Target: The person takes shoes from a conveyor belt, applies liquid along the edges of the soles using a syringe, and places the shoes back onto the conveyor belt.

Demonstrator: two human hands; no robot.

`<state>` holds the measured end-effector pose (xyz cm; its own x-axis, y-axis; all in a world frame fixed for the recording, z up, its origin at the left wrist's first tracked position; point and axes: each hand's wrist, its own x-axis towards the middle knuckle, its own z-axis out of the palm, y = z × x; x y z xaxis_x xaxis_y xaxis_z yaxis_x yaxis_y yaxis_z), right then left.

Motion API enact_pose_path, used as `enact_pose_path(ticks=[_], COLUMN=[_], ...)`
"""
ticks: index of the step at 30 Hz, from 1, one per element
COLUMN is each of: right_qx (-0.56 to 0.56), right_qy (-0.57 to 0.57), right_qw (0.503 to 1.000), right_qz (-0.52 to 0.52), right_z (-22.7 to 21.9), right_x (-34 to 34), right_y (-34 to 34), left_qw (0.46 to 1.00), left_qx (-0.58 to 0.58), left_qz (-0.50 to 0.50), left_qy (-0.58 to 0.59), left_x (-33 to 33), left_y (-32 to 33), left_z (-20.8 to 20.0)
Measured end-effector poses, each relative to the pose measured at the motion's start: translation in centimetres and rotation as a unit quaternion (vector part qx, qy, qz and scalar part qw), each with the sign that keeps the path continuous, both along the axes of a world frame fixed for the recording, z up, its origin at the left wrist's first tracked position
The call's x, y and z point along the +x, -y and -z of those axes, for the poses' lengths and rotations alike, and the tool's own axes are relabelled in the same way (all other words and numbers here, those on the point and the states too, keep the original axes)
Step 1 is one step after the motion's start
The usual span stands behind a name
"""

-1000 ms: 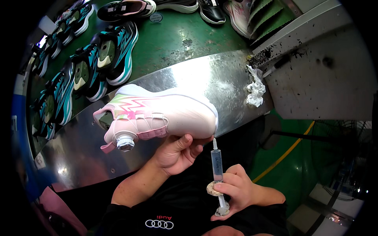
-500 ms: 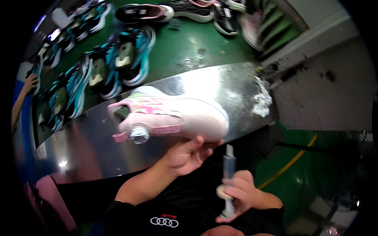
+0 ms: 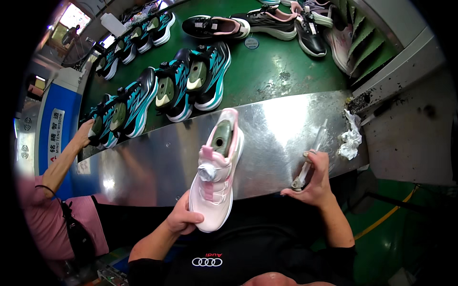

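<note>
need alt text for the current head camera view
Left hand holds a pale pink sneaker by the toe; right hand holds a clear syringe over a metal worktop. Black-and-teal sneakers stand beyond, near a co-worker's hand.

From my remote seat I see a green table [image 3: 291, 57], metal sheet [image 3: 267, 148] along its near edge; green floor [image 3: 389, 240], yellow line [image 3: 385, 219]; upper left, probably a bright window [image 3: 75, 17].

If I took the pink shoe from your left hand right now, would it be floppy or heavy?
The pink shoe would probably feel stiff, because a hard-looking green form fills its opening. That form likely adds weight too. Its smooth-looking toe might slip a little.
</note>
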<state>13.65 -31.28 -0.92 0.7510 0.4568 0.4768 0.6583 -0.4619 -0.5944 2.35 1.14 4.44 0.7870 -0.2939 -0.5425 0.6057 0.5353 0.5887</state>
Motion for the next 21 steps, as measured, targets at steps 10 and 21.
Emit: enact_pose_path(ticks=[10, 21], right_qx=[0.027, 0.046], right_qy=[0.010, 0.000], right_qw=[0.999, 0.999], right_qz=[0.032, 0.015], right_z=[0.9, 0.3], right_x=[0.8, 0.7], right_y=[-1.3, -0.3], left_qw=[0.994, 0.774], left_qx=[0.035, 0.540], left_qz=[0.017, -0.111], left_qy=[0.100, 0.313], left_x=[23.8, 16.2], left_y=[10.9, -2.4], left_z=[4.3, 6.8])
